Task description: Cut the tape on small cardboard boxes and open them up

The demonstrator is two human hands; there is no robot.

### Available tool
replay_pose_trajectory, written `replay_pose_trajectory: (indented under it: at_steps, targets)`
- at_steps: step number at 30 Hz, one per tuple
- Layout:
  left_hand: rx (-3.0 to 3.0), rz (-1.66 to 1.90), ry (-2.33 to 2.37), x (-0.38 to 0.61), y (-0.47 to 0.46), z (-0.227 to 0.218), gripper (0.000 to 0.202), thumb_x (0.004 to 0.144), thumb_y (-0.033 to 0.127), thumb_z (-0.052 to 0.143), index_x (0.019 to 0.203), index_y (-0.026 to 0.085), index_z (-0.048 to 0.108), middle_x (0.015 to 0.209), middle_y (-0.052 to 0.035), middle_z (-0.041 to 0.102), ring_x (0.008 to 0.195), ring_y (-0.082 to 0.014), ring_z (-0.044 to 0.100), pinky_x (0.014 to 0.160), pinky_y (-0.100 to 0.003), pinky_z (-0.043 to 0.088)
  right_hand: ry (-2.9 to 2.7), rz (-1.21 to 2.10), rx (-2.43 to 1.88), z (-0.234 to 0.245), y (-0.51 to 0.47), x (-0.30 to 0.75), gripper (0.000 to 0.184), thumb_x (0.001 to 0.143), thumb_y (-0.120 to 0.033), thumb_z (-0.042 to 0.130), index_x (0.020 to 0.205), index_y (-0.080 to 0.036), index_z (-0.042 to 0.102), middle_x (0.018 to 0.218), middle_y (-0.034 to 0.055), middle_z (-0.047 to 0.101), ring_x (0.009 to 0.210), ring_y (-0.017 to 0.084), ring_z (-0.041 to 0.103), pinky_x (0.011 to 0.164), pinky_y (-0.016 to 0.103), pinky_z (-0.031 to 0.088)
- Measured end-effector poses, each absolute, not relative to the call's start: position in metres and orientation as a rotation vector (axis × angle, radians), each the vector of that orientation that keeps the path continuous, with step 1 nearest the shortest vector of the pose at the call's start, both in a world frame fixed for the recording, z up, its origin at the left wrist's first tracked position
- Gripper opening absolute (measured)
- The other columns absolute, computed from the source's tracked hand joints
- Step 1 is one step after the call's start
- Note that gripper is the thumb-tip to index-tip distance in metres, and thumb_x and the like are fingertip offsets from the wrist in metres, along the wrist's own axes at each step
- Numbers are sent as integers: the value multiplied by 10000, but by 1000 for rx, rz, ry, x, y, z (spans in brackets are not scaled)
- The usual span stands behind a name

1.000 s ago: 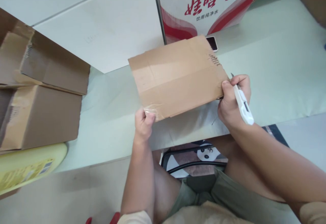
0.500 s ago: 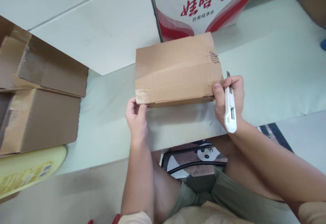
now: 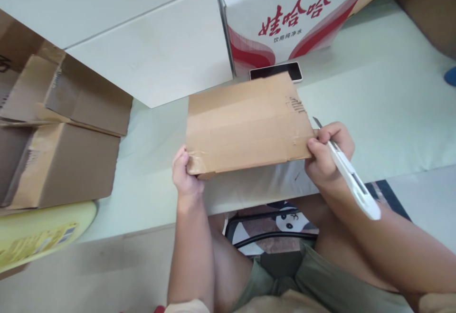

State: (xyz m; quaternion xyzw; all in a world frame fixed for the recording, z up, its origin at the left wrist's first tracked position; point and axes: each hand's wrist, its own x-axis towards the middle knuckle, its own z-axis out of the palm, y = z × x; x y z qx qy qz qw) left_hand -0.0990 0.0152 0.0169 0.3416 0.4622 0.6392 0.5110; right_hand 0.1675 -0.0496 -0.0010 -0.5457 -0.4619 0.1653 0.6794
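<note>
Between my hands is a brown cardboard box (image 3: 242,128), tilted so that its broad face is toward me, with clear tape at its near left corner. My left hand (image 3: 185,173) is closed on that taped corner. The near right corner is pinched by my right hand (image 3: 329,154), which also keeps a white utility knife (image 3: 352,177) in its grip. The knife's blade is out and points up and to the left, past the fingers. Behind the box's far edge lies a phone (image 3: 294,71) with a dark screen, partly covered by the box.
At the back stand a white carton with red lettering (image 3: 292,28) and a plain white box (image 3: 153,56). Open cardboard boxes (image 3: 76,165) are stacked at the left above a yellow package (image 3: 53,234). A pale green cloth (image 3: 384,109) covers the table.
The cardboard box has come nearer to me and tilted, uncovering the phone behind it. The knife in my right hand has swung, its handle end now farther right.
</note>
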Motion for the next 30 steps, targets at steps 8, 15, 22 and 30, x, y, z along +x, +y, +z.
replay_pose_trajectory:
  at_steps: [8, 15, 22, 30]
  targets:
    - [758, 1100, 1233, -111, 13, 24, 481, 531, 443, 935, 896, 188, 754, 815, -66, 786, 945, -321, 789, 805, -391, 628, -1125, 401, -1353, 8, -46, 165, 199, 733, -186, 607, 697, -253, 423, 587, -54, 338, 510, 123, 272, 494, 316, 198]
    - [799, 1281, 1155, -109, 13, 22, 521, 564, 492, 990, 942, 209, 770, 912, -56, 812, 931, -265, 792, 875, -369, 632, -1114, 305, -1312, -2, -39, 163, 209, 865, -337, 660, 804, -271, 471, 643, -46, 465, 525, 142, 408, 526, 334, 345]
    - [648, 1589, 1027, -119, 21, 12, 415, 743, 512, 914, 1022, 234, 783, 1040, -41, 834, 887, -171, 778, 765, -251, 607, -999, 441, -1303, -9, -32, 166, 318, 919, -492, 682, 909, -284, 442, 904, 34, 763, 888, 250, 739, 808, 449, 528]
    - [465, 1450, 920, -112, 25, 4, 197, 888, 374, 819, 1034, 249, 771, 1027, -10, 839, 869, -158, 786, 760, -261, 629, -1015, 752, -1365, -9, -33, 163, 459, 857, -607, 726, 940, -293, 401, 1236, 108, 782, 1200, 328, 734, 1035, 615, 512]
